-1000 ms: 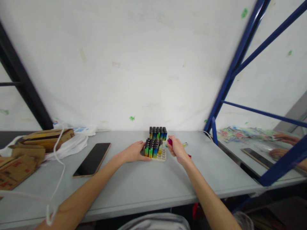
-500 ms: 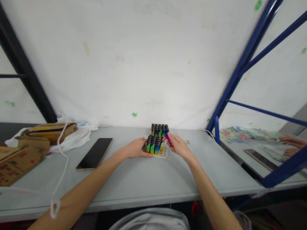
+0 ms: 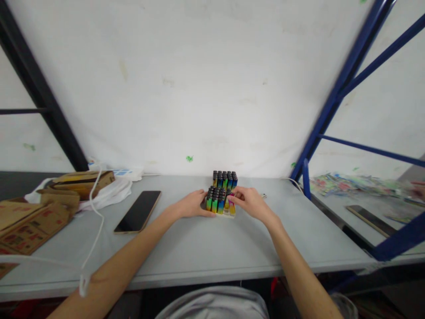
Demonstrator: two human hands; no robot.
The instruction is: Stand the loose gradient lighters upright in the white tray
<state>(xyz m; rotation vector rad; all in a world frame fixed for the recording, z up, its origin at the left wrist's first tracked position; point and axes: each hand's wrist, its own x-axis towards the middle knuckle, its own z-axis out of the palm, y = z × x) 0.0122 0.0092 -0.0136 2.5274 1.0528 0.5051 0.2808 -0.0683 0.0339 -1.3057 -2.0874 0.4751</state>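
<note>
Several lighters with black tops and green, blue and yellow bodies stand upright in a pale tray on the table. My left hand is wrapped round the left side of this tray, thumb at the front corner and fingers behind. At the right front of the tray, my right hand pinches the top of a pink and yellow lighter, which stands upright among the others. Behind them is a second block of black-topped lighters. My right fingers partly hide the right-hand rows.
A black phone lies on the left of the table, beside cardboard boxes and a white cable. A blue metal frame rises at the right. Past it lie another phone and plastic wrappers.
My right hand has lowered the lighter from a tilted position above the tray to upright in its front right part. My left hand keeps its hold. The view has shifted slightly.
</note>
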